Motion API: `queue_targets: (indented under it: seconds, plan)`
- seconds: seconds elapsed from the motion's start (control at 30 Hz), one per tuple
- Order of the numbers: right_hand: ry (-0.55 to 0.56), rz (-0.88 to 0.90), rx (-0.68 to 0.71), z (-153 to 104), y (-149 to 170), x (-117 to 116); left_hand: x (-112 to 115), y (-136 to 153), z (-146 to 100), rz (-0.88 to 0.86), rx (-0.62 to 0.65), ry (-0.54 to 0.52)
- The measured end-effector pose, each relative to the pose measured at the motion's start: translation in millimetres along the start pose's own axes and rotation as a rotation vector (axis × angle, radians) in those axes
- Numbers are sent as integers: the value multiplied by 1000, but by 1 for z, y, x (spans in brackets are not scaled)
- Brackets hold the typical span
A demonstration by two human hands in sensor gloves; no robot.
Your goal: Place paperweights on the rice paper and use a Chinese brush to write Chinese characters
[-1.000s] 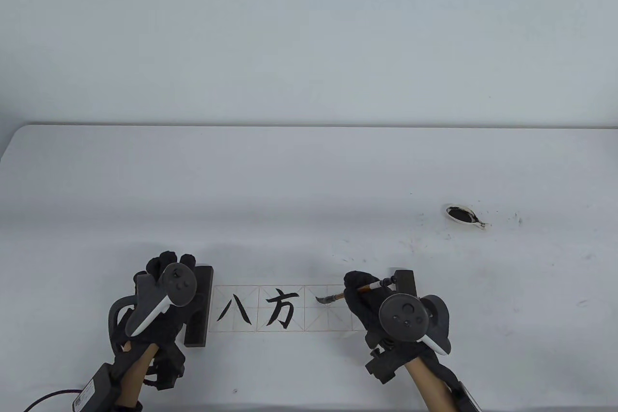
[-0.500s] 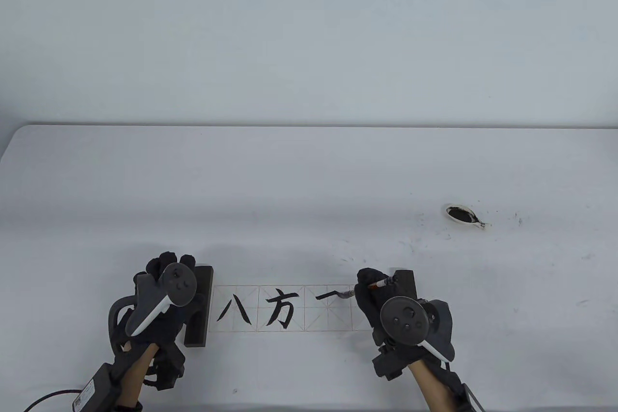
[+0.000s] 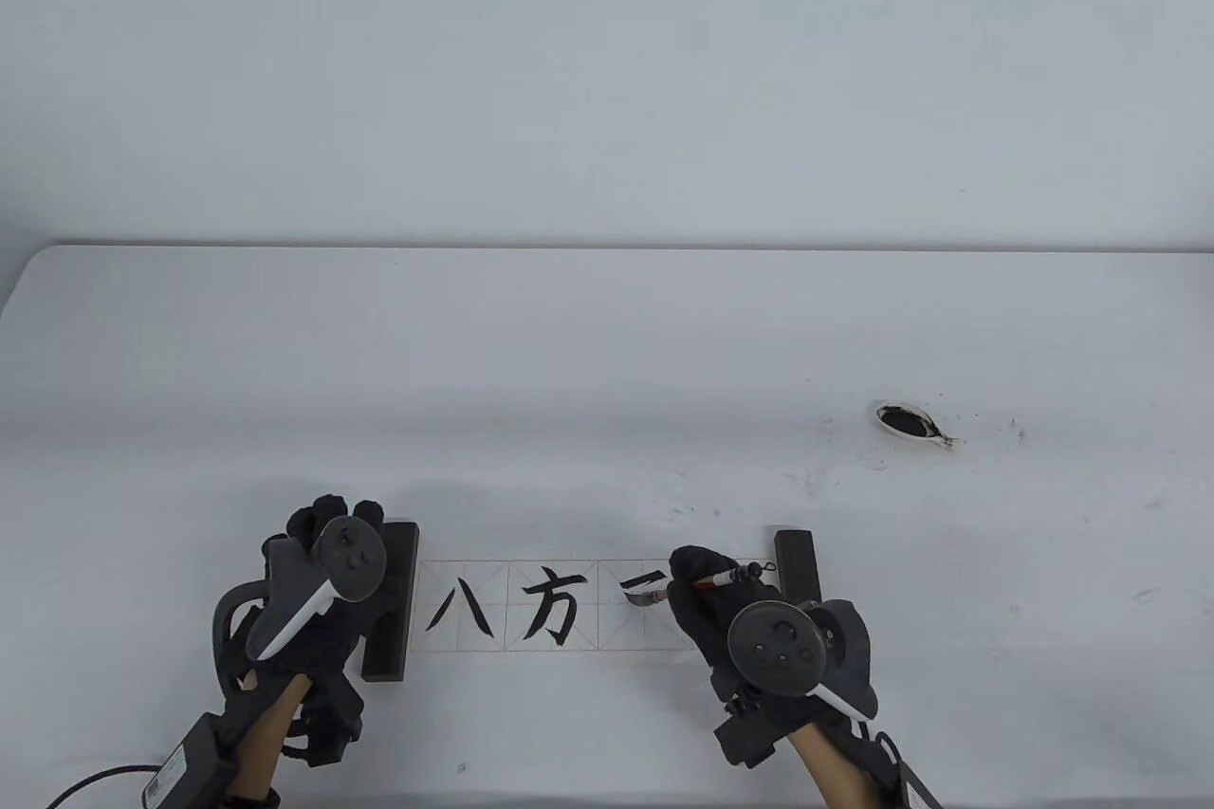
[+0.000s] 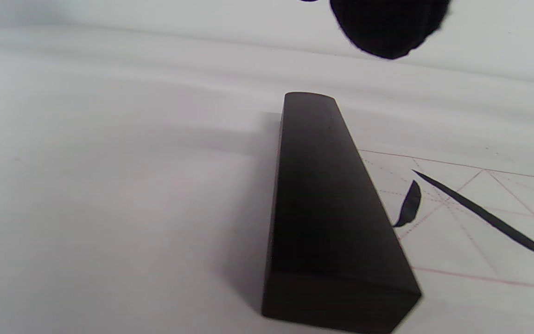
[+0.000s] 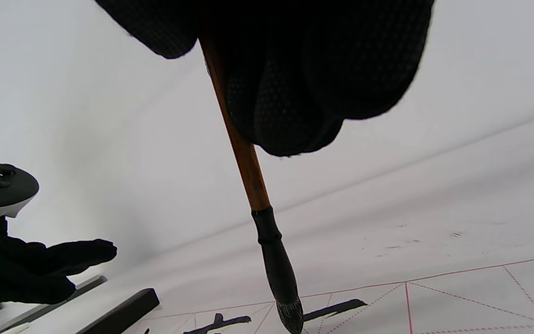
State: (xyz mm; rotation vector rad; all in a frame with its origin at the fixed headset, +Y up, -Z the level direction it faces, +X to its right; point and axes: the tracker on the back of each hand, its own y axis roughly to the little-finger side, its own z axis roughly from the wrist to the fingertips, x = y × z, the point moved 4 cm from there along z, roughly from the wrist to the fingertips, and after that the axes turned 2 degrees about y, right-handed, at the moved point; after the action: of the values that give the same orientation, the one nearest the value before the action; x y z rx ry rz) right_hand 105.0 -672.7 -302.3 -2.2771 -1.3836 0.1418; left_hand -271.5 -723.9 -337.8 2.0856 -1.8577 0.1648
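Note:
A strip of gridded rice paper lies near the table's front edge, with 八 and 方 inked in its first two cells. A dark paperweight lies across its left end and another paperweight across its right end. My right hand grips the brown-shafted brush. The brush's black tip touches the third cell just below a finished horizontal stroke. My left hand holds nothing and sits over the left paperweight, one fingertip hanging above its far end.
A small white ink dish with black ink stands to the back right. Ink specks dot the table around it and behind the paper. A cable runs off at the front left corner.
The brush drew a horizontal stroke rightward across the top of the third cell, then came back left and lower, where a second short stroke starts. My left hand has not moved.

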Motion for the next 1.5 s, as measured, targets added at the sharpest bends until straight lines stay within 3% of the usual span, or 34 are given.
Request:
queue_targets:
  seconds: [0.77,1.13,1.37,1.5]
  plan:
    - [41,-106,-67,-3,6,10,1,0,0,1,-2,6]
    - [-9,93,26,-5,-8,4,2,0,0,2,-7,12]
    - [-61,58,37,-3,-11,-6,2,0,1,3,-6,15]
    - [-33,25,2,-3,-8,0,2,0,1,4,-6,18]
